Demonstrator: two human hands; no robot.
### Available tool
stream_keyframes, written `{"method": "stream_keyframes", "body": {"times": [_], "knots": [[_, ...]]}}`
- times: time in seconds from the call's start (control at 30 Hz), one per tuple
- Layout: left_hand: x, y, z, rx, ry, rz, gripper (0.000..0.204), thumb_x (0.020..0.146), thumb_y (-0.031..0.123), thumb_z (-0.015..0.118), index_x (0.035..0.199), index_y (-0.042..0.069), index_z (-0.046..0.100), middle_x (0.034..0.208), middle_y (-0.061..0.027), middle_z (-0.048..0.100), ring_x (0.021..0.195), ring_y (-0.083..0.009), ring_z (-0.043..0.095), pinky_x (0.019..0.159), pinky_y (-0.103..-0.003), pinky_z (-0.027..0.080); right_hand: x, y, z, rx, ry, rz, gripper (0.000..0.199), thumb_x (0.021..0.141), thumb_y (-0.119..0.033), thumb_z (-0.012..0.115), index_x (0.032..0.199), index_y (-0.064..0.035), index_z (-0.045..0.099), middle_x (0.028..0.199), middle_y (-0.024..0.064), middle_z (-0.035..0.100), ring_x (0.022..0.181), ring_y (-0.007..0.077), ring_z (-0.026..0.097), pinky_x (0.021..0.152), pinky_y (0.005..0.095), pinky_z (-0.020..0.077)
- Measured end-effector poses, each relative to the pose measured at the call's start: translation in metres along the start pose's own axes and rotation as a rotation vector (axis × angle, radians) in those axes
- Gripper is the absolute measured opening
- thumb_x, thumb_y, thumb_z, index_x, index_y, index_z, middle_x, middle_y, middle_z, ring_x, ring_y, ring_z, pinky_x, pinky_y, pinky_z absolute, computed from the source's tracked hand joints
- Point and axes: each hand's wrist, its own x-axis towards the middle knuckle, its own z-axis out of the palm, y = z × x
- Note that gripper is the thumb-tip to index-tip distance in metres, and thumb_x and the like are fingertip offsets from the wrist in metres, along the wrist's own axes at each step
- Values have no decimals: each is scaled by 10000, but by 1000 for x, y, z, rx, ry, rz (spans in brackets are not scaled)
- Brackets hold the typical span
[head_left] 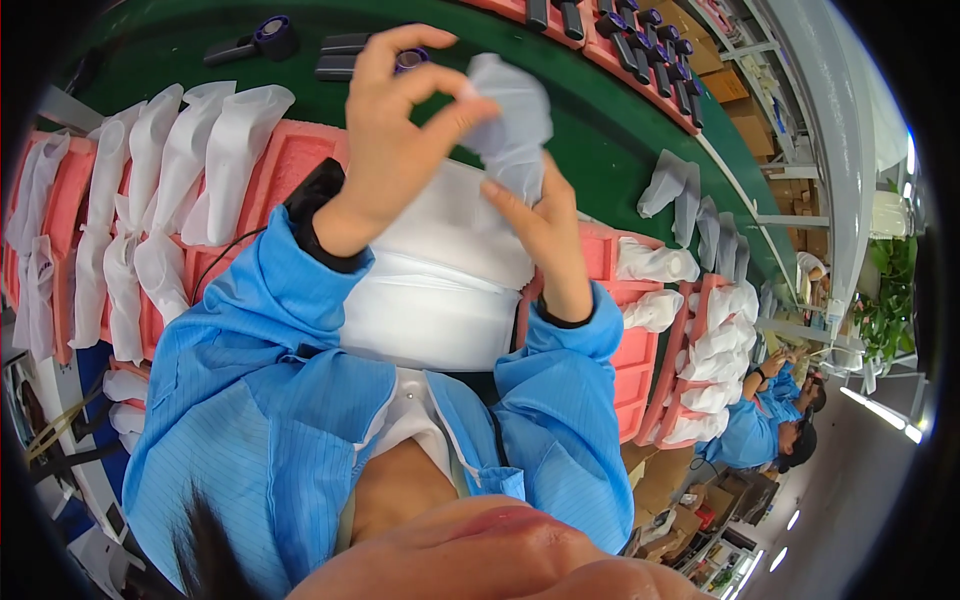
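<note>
Above the workbench, my right hand [545,225] grips the lower end of a bundle in a translucent white foam sleeve [515,105]. What lies inside the sleeve is hidden. Thumb and forefinger of my left hand [395,130] pinch the sleeve's left edge near its top, with the other fingers raised. Below my hands lies a stack of flat white sleeves [430,310], close to my body. Behind my left hand are dark handheld devices with purple-rimmed round heads, one device [272,38] lying further left.
Pink trays [290,165] on the left hold several white-wrapped pieces [240,150]. More wrapped pieces [655,262] lie in pink trays on the right. Across the green bench [590,140], a far pink tray holds several dark devices [645,45]. Co-workers in blue [755,430] sit at right.
</note>
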Motion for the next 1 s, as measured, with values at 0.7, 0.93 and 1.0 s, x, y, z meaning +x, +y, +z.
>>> {"method": "stream_keyframes", "body": {"times": [0.7,0.93,1.0], "knots": [[-95,0,71,71,-699,-23,220,727,227,735,823,71,613,881,-99,545,886,-280,557,751,-377,448,86,121,46,-58,-260,180,638,738,-158,776,1282,22,495,1277,186,556,1170,277,548,901,353,482],[-107,-2,82,116,-545,-41,119,675,118,684,753,41,636,833,-126,575,844,-295,568,715,-379,449,123,119,101,-223,-392,140,660,607,-263,856,1127,10,555,1087,153,652,988,259,635,829,328,498],[-107,-1,82,130,-548,-44,103,669,106,674,742,43,638,824,-127,579,839,-296,570,714,-380,450,122,121,99,-214,-398,168,639,594,-256,860,1093,9,561,1047,143,663,955,247,643,822,321,498]]}}
